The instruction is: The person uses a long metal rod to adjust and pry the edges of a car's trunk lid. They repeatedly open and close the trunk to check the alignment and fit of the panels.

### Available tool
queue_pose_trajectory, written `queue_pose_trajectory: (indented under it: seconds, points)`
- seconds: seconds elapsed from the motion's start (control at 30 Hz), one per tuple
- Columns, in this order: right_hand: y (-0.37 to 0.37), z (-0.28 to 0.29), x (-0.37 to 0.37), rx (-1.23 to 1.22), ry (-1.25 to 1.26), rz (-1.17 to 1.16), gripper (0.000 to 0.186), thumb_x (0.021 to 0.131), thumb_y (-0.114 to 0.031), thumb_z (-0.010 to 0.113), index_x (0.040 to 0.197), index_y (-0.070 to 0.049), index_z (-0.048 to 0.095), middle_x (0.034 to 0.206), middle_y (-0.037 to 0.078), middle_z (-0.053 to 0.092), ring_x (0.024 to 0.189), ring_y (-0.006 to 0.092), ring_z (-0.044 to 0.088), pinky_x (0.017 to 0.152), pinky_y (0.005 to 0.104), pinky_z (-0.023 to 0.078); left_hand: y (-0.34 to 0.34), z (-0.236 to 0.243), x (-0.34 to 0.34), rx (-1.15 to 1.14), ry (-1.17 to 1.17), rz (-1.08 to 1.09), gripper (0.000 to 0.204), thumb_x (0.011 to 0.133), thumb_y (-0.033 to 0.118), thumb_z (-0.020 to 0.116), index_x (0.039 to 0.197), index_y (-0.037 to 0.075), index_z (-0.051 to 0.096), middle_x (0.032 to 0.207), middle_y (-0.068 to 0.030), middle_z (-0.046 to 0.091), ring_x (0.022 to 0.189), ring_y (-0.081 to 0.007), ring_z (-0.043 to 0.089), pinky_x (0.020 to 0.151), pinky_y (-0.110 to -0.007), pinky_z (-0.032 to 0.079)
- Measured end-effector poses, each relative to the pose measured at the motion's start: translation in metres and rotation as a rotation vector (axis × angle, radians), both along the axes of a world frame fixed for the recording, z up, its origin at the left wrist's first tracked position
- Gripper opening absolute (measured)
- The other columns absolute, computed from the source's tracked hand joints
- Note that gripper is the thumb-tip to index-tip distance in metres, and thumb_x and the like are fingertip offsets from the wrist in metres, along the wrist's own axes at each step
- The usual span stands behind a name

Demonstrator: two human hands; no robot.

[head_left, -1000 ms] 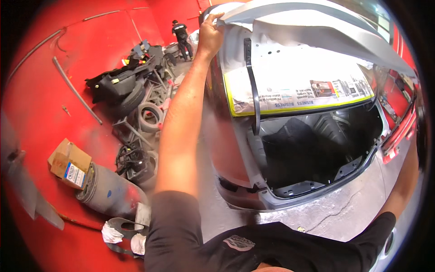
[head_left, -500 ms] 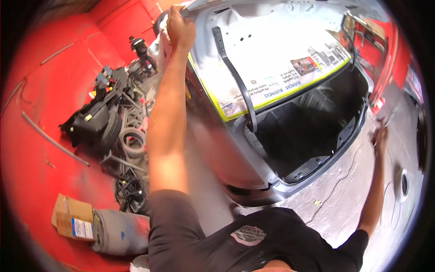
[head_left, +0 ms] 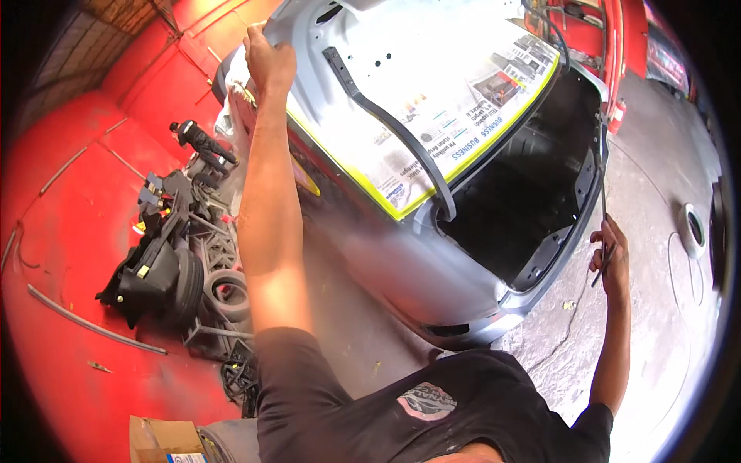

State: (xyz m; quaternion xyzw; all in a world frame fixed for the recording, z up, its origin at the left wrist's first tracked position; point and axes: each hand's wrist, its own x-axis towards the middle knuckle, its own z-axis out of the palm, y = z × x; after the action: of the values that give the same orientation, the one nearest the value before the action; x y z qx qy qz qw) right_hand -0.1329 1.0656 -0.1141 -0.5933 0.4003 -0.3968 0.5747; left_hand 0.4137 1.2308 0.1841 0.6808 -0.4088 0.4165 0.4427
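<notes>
My left hand (head_left: 268,65) is raised at the upper left. Its fingers are closed over the edge of the raised grey trunk lid (head_left: 305,46). Low on the right, my right hand (head_left: 614,258) grips a thin dark rod (head_left: 603,193) beside the car's rear edge. The rod stands roughly upright, its upper part close to the rim of the open trunk (head_left: 525,185); whether it touches cannot be told. A dark curved hinge arm (head_left: 401,135) runs from the lid into the trunk. Newspaper (head_left: 455,123) edged with yellow tape covers the rear window area.
Along the red wall (head_left: 77,255) at left lie car parts, with a tire (head_left: 227,292) among them. A person in dark clothes (head_left: 202,143) bends beyond them. A cardboard box (head_left: 166,438) sits at lower left. Another tire (head_left: 692,230) lies on the floor at right.
The view has shifted, and the lid and car now appear farther left. My right hand has come nearer the trunk with the rod turned upright. My left hand stays on the lid.
</notes>
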Motion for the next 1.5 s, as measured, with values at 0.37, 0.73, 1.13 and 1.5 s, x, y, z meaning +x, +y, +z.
queue_pose_trajectory:
  seconds: [0.37, 0.73, 1.13, 1.5]
  points:
    - [-0.004, 0.066, 0.029, -0.273, -0.017, 0.344, 0.108, 0.085, -0.087, 0.041, 0.139, 0.005, 0.051, 0.125, 0.013, 0.056, 0.055, 0.0062, 0.047, 0.043, 0.0198, 0.031, -0.013, 0.002, 0.062, -0.078, -0.006, 0.112, 0.034, 0.077, 0.009, 0.061, 0.109, -0.001, 0.055, 0.106, -0.0216, 0.065, 0.102, -0.0381, 0.064, 0.093, -0.044, 0.048]
    - [-0.007, 0.119, 0.129, -0.328, -0.306, 0.433, 0.045, 0.097, -0.022, 0.051, 0.132, 0.006, 0.058, 0.095, 0.010, 0.066, 0.050, 0.0057, 0.045, 0.046, 0.0210, 0.034, 0.003, -0.041, 0.016, -0.101, -0.338, 0.197, 0.056, 0.084, 0.009, 0.060, 0.136, -0.004, 0.046, 0.114, -0.0245, 0.063, 0.109, -0.0409, 0.061, 0.098, -0.049, 0.047]
    - [0.032, 0.151, 0.262, -0.237, -0.551, 0.473, 0.047, 0.099, -0.024, 0.050, 0.129, 0.011, 0.057, 0.089, 0.009, 0.068, 0.047, 0.0062, 0.042, 0.042, 0.0228, 0.030, -0.051, -0.120, -0.028, -0.249, 0.988, -1.142, 0.029, 0.103, 0.023, 0.055, 0.116, -0.002, 0.055, 0.112, -0.0223, 0.064, 0.097, -0.0365, 0.069, 0.084, -0.043, 0.057]
    - [0.056, 0.146, 0.269, -0.224, -0.415, 0.426, 0.043, 0.099, -0.022, 0.050, 0.127, 0.009, 0.060, 0.088, 0.011, 0.069, 0.045, 0.0062, 0.043, 0.041, 0.0213, 0.031, -0.047, -0.163, -0.026, -0.428, 1.165, -1.229, 0.028, 0.099, 0.020, 0.063, 0.110, -0.005, 0.054, 0.097, -0.0204, 0.067, 0.080, -0.0330, 0.074, 0.071, -0.039, 0.064]
